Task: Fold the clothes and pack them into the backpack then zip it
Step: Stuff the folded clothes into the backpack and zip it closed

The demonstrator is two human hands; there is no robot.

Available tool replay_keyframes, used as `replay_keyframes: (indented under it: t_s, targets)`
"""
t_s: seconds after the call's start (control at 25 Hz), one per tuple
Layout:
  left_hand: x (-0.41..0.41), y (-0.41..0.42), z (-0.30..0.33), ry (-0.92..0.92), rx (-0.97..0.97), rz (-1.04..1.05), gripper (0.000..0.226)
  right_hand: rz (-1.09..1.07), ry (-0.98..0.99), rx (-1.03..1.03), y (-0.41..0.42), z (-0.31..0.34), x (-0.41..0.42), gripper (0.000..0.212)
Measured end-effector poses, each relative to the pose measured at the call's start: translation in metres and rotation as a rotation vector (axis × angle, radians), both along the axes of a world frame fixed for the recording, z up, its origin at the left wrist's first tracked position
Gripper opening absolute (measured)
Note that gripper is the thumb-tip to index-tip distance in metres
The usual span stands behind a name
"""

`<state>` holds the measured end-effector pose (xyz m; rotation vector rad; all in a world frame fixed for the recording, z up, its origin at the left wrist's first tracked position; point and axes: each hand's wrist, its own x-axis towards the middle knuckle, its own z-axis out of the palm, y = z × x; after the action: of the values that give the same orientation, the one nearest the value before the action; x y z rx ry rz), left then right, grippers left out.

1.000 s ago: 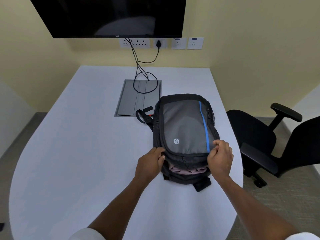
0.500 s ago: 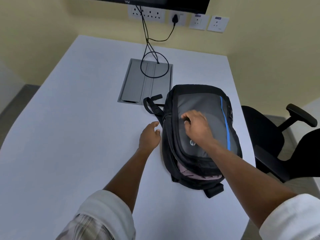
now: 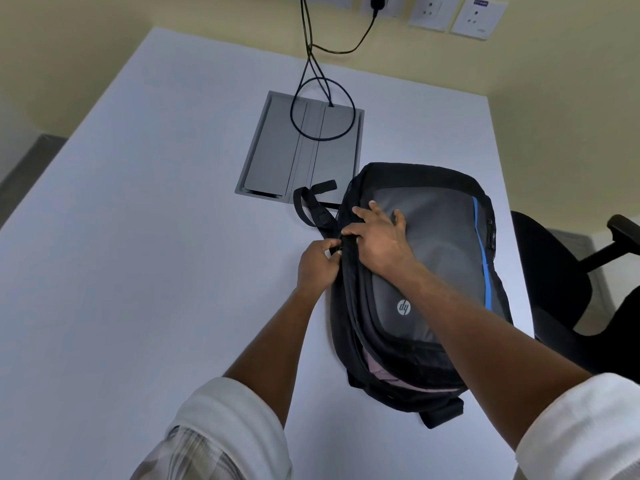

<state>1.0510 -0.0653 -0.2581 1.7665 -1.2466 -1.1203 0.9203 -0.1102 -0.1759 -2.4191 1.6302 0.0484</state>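
Observation:
A black and grey backpack (image 3: 440, 258) with a blue stripe lies flat on the white table (image 3: 138, 271), its top end toward me. Its main compartment gapes at the near end, where pink folded cloth (image 3: 388, 375) shows inside. My left hand (image 3: 317, 263) pinches a small black zipper pull at the backpack's left edge. My right hand (image 3: 379, 233) lies across the left side of the grey front panel, fingers spread, pressing the fabric beside the zipper.
A grey cable hatch (image 3: 301, 147) is set in the table behind the backpack, with a looped black cable (image 3: 323, 109) running up to wall sockets. A black office chair (image 3: 568, 289) stands at the table's right edge. A backpack strap (image 3: 308, 202) sticks out left.
My left hand has moved from the table onto the zipper pull at the backpack's left edge. My right hand slid from the front panel's middle to its left side. My head came closer.

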Motion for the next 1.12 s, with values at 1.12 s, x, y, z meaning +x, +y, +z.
replay_keyframes:
  t_s: [1.12]
  targets:
    - [0.023, 0.091, 0.017, -0.673, -0.436, -0.464, 0.023, 0.168, 0.411, 0.044, -0.028, -0.002, 0.025, 0.023]
